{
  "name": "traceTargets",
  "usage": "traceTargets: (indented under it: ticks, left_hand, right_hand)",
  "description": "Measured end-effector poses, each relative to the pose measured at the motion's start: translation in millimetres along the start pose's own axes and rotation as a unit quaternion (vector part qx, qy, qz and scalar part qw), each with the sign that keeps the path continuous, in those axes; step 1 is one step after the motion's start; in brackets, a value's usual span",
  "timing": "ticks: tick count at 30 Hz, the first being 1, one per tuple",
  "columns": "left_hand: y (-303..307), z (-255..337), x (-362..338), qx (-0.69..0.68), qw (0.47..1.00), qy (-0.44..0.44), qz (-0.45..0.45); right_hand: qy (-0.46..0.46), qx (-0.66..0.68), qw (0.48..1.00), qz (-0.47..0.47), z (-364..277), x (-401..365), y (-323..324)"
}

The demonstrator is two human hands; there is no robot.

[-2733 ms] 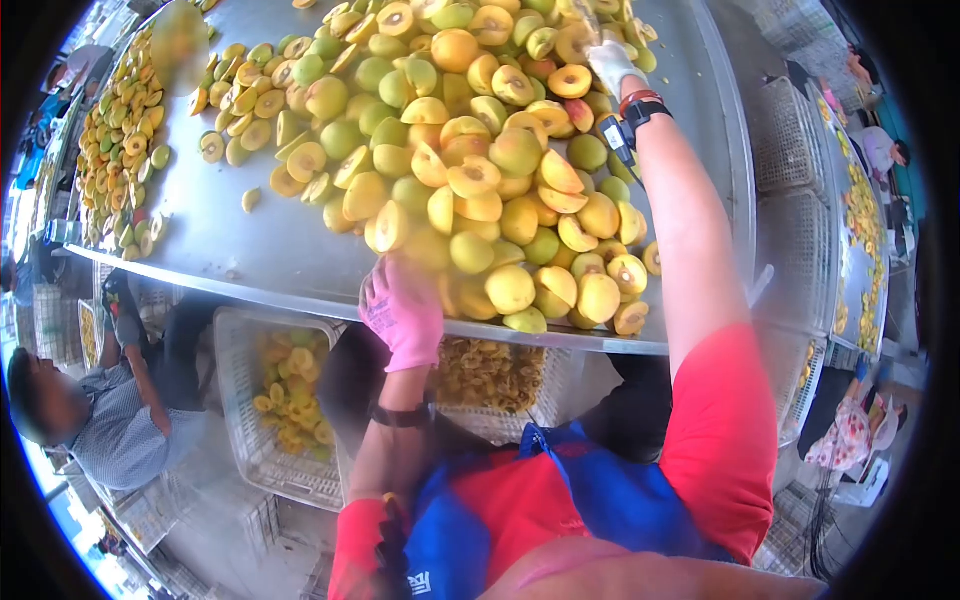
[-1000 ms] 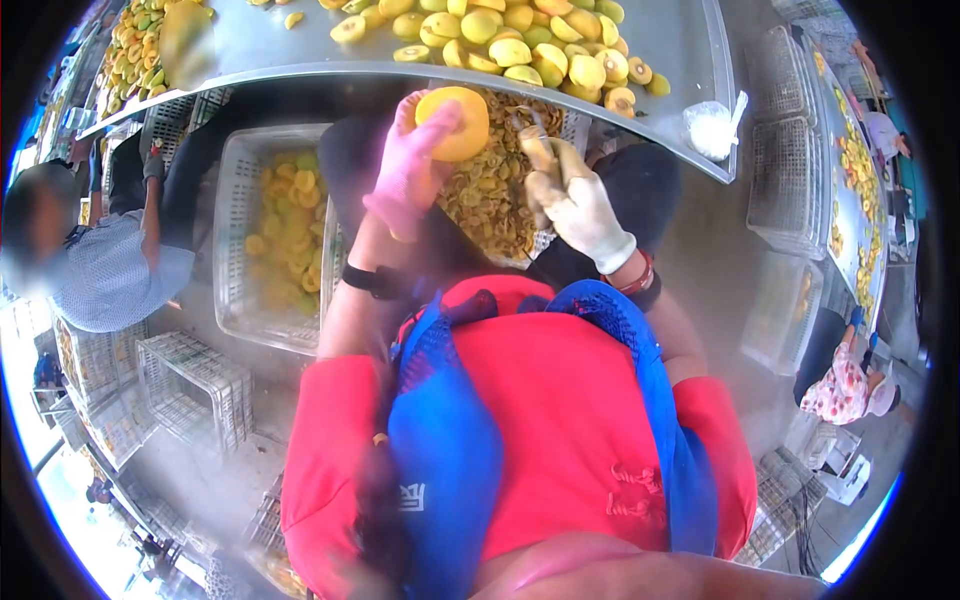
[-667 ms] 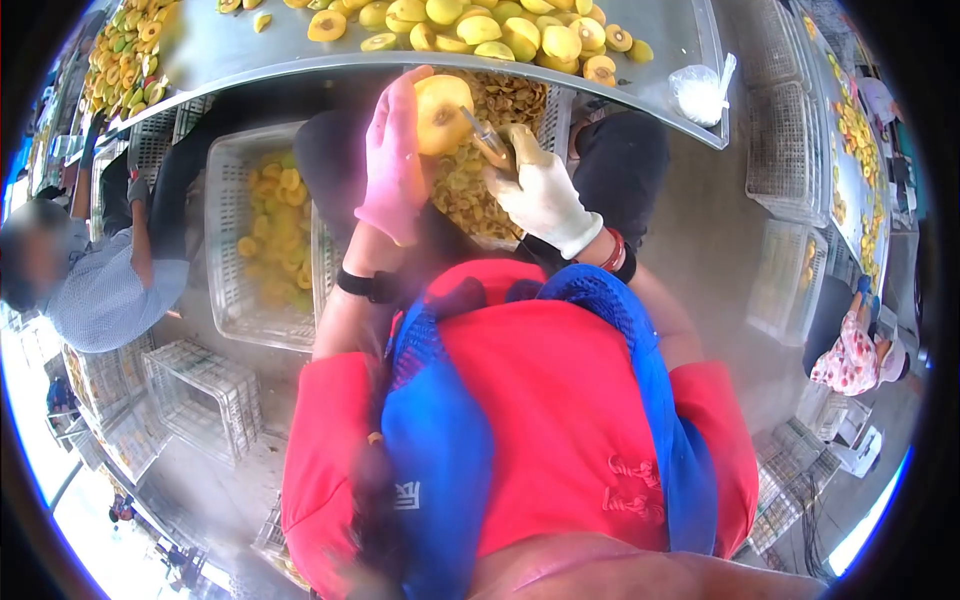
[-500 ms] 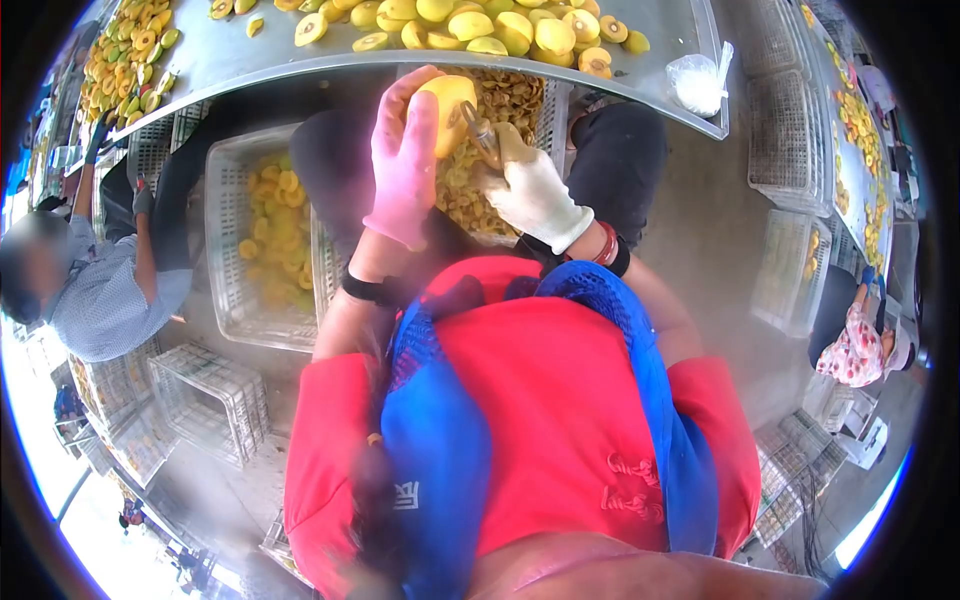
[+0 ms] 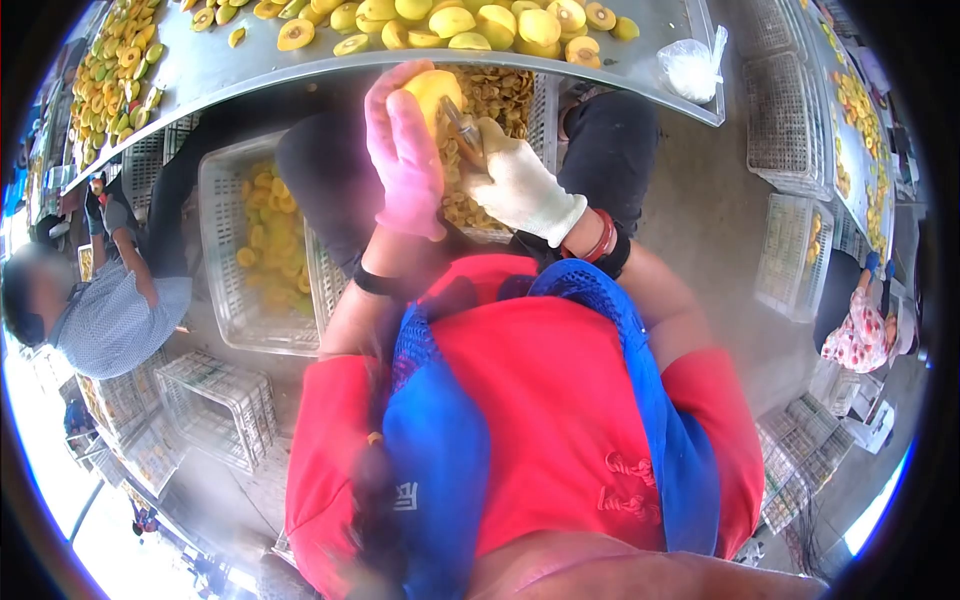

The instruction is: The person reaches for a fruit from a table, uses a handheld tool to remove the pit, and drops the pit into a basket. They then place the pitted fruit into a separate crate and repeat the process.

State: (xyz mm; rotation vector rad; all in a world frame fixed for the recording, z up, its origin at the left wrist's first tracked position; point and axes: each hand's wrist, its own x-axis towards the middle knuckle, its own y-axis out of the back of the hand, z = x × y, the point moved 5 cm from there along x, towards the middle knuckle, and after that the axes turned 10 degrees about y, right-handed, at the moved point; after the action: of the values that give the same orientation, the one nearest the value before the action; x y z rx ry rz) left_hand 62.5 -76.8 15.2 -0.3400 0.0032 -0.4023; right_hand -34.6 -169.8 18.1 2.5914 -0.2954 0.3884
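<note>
In a pink glove, my left hand [image 5: 405, 150] is closed round a yellow peach half [image 5: 433, 97], its fingers behind the fruit. My right hand [image 5: 525, 190], in a white glove, grips a small pitting knife [image 5: 463, 130] with a metal blade and brownish handle. The blade's tip meets the right side of the peach half; how deep it goes is hidden. Below both hands, between my knees, a crate [image 5: 543, 115] holds brown and yellow scraps [image 5: 495, 100].
Many peach halves [image 5: 450, 20] lie on the metal table [image 5: 330, 75] ahead, with a tied plastic bag [image 5: 690, 72] near its right corner. A white crate [image 5: 215, 230] of yellow halves stands at my left. Co-workers sit left [image 5: 120, 310] and right [image 5: 860, 330]; stacked crates [image 5: 785, 125] stand right.
Both hands have shifted slightly left with the peach half and knife, still together. The view has moved a little. The left co-worker's hands have come closer together.
</note>
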Motion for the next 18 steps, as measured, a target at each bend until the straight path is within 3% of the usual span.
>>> traceTargets:
  ticks: [1, 5, 7, 10, 14, 18]
  left_hand:
    - [-0.2, -2.5, 0.4, -0.048, 0.998, 0.036, 0.004]
    - [-6.8, 11.1, -0.1, 0.114, 0.99, -0.079, 0.009]
    - [-8.6, 16.7, 0.3, 0.105, 0.99, -0.088, 0.014]
    - [-17.8, 26.2, -3.3, -0.019, 0.999, -0.049, 0.002]
    - [-22.3, 27.5, -4.8, 0.073, 0.987, -0.143, 0.026]
    - [-21.8, 31.3, -1.4, 0.147, 0.975, -0.161, 0.039]
  right_hand:
    - [0.006, -0.004, 1.0, 0.007, 0.9, 0.7, 1.4]
    - [0.026, 0.002, 0.998, 0.055, -7.2, 3.8, 5.7]
    - [0.028, 0.006, 0.997, 0.068, -10.5, 6.4, 6.2]
    - [0.011, 0.007, 0.998, 0.065, -10.7, 8.1, 6.9]
    - [-0.01, 0.019, 0.998, 0.065, -15.5, 10.7, 10.6]
    - [-0.003, 0.029, 0.999, 0.039, -12.3, 11.8, 11.9]
